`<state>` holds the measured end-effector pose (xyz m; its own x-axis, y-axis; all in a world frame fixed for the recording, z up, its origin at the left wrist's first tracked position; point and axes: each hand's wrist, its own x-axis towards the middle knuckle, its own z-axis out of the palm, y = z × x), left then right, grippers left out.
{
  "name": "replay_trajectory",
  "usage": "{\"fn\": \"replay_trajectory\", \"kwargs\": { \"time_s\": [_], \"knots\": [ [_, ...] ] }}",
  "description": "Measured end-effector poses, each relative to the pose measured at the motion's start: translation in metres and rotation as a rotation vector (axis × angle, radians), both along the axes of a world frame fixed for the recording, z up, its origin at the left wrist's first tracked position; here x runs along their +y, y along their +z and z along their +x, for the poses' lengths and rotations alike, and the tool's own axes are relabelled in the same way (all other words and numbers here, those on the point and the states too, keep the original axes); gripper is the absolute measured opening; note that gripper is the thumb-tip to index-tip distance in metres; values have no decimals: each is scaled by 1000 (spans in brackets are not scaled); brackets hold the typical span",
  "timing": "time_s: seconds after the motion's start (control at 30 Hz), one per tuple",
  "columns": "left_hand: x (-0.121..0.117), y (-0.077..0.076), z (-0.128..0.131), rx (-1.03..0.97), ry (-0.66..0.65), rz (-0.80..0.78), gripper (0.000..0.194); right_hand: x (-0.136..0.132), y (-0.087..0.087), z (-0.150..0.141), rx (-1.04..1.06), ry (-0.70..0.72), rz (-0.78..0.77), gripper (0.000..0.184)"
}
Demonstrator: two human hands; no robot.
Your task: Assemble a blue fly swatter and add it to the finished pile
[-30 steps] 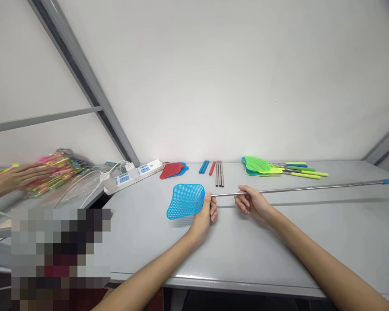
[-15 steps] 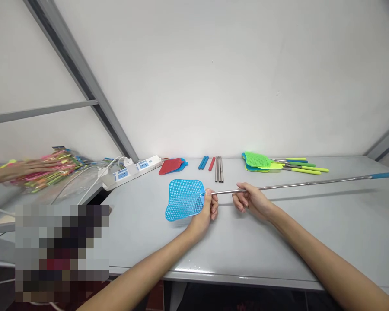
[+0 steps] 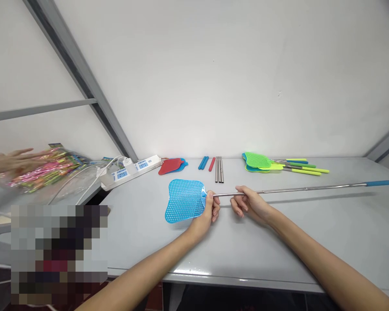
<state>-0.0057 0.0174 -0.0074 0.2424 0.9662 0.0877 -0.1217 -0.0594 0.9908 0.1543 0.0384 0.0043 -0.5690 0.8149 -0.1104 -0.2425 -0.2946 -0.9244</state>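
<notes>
Blue fly swatter (image 3: 285, 190), held lengthwise above the grey table (image 3: 262, 255) in two hands. The left hand (image 3: 205, 216) is closed about the neck, its thumb lying along the top where the head meets the metal rod. The perforated head (image 3: 184, 201) extends to the left of this grip. The right hand (image 3: 254, 204) is closed lightly on the rod, a little to the right of the left hand; its lower fingers curl beneath. To the right of both grips the rod runs out to a blue handle (image 3: 382, 183).

Beyond the grips, near the wall, lie three metal tubes (image 3: 219, 169) side by side. Just left of these are a red sleeve (image 3: 212, 164) and two blue sleeves (image 3: 203, 163). Farther left, a red swatter head (image 3: 171, 166) partly covers a blue one, near a white power strip (image 3: 131, 172). Beyond and to the right of the right-hand grip is a pile of swatters (image 3: 258, 160), a green head uppermost. Well left of the grips, a co-worker's hand (image 3: 16, 160), blurred, is over bagged goods (image 3: 48, 170).
</notes>
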Motion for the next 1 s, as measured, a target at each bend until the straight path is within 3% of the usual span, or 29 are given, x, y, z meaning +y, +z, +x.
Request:
{"fn": "replay_trajectory", "kwargs": {
  "time_s": [0.47,0.73,1.0],
  "knots": [
    [-2,0,-3,12,-15,22,36,-6,4,-8,81,77,-29,52],
    [-6,7,4,2,158,-9,38,-5,11,-9,19,43,1,52],
    [0,5,3,-68,279,15,35,-2,3,-13,-87,8,-14,52]
  ]
}}
